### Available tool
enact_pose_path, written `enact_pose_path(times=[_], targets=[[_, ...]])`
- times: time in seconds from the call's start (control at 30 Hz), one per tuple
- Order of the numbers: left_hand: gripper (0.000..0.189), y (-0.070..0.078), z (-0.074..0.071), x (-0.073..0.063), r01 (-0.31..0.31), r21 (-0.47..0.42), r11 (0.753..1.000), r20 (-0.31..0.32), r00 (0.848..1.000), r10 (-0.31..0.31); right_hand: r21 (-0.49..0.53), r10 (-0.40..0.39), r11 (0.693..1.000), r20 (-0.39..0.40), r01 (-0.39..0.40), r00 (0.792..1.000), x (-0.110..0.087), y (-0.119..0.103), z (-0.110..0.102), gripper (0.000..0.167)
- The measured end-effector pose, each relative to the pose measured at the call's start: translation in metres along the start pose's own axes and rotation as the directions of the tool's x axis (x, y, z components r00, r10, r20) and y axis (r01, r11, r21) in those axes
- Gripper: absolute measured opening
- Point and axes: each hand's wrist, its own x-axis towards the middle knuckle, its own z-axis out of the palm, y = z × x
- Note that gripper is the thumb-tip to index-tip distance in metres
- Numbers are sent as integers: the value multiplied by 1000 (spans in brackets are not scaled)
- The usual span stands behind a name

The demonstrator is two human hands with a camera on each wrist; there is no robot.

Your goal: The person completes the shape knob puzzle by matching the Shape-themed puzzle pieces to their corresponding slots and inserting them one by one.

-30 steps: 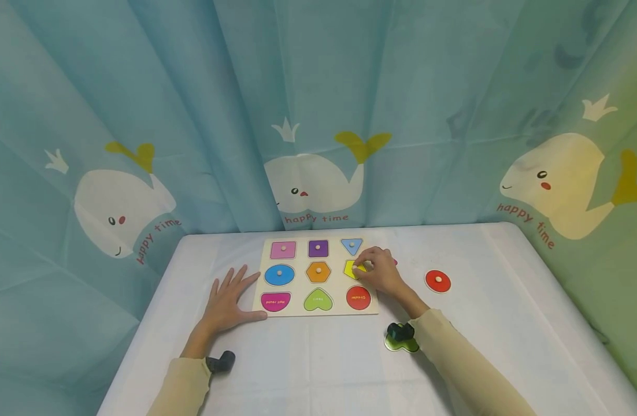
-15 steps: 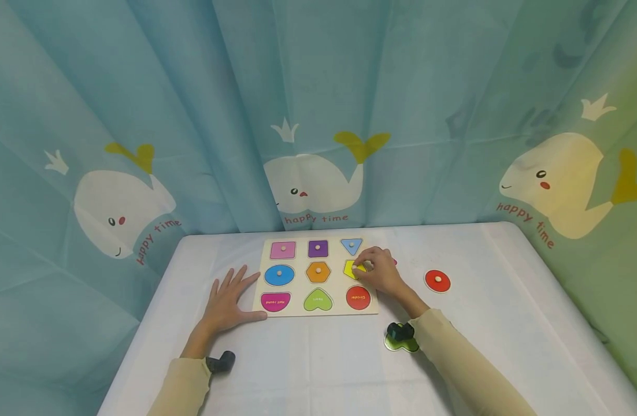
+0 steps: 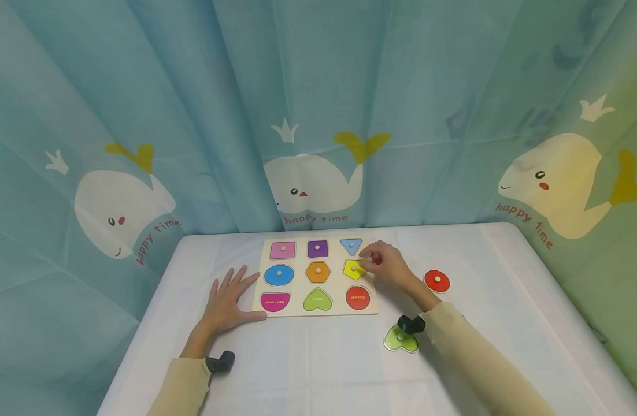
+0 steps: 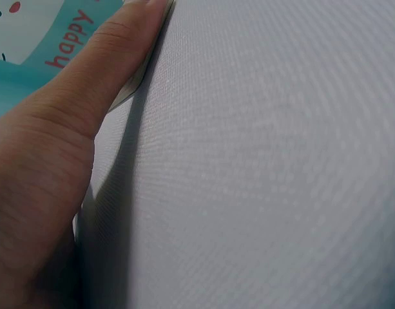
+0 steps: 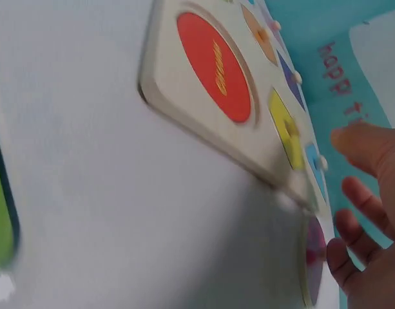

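Now the right fingers (image 3: 374,248) have released the yellow pentagon (image 3: 352,273).

Head view looks forward and down, farther off; 2 wrist views sit close; all share the board (image 3: 297,292).

The left hand (image 3: 226,306) lies palm down, its fingers spread wide and its thumb (image 4: 97,71) stretched out to the side. The right hand (image 3: 390,267) hovers with its fingers (image 5: 363,201) loosely bent and slightly parted. Both bare wrists emerge from beige sleeves, the left forearm (image 3: 182,386) angling in from lower left, the right forearm (image 3: 477,359) from lower right.
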Motion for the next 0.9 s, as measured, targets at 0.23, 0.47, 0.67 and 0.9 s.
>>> enact_pose_path(times=[0.23,0.47,0.67,0.9], targets=[[101,1,-2,-1,8,-6,1000,5,1000,-8,9,101,995,-53,-101,993,-4,13,-18,24],[104,1,-2,-2,12,-11,1000,4,1000,-12,-25,103,994,-78,-105,992,-5,27,-23,28],[106,0,0,-1,10,-6,1000,3,1000,-10,-53,143,988,-72,-147,987,-5,36,-22,31],[104,0,0,-1,8,-14,1000,2,1000,-8,-74,157,984,-73,-162,985,-4,43,-19,26]])
